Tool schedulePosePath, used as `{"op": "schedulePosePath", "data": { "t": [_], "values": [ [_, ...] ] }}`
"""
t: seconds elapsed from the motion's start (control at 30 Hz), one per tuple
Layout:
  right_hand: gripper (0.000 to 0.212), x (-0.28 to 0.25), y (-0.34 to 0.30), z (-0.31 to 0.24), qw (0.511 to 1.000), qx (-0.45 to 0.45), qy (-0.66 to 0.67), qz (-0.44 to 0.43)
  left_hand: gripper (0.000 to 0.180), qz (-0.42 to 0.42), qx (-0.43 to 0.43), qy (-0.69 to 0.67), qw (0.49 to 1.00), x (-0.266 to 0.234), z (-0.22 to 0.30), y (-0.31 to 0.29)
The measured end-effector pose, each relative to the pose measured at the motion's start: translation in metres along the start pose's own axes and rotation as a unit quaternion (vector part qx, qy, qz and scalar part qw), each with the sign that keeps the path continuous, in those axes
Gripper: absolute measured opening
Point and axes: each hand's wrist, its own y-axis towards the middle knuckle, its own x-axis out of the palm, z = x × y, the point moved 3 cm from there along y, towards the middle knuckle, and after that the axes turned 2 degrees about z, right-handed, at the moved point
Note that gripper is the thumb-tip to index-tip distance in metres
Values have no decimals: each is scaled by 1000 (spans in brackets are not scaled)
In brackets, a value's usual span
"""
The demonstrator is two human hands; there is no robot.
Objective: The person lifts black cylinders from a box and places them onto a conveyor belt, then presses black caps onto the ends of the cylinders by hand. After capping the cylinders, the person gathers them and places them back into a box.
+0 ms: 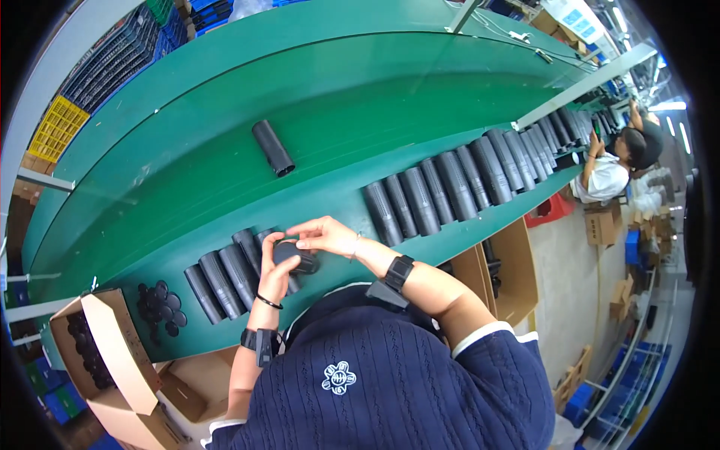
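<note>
A black cylindrical tube is held close in front of my body, its round dark end turned up toward me. My left hand wraps around its left side, with the thumb lying across the near edge. From the right, my right hand presses its thumb and fingers at the rim of that round end. Whether a separate cap sits on the end cannot be made out. Left of my hands, several similar black tubes lie side by side. Farther left is a loose pile of round black caps.
A long row of black tubes runs rightward along the green bench. One lone tube lies on the green conveyor belt. An open cardboard box of black caps stands at left. Another person works at far right.
</note>
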Motion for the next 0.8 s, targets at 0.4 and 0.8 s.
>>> {"op": "schedulePosePath", "data": {
  "t": [0.4,0.8],
  "values": [
    [94,-6,-22,35,971,-133,-193,58,55,-51,152,159,974,27,23,2],
    [83,-10,-37,32,964,-99,-241,45,56,-178,62,-20,982,10,14,7]
  ]
}}
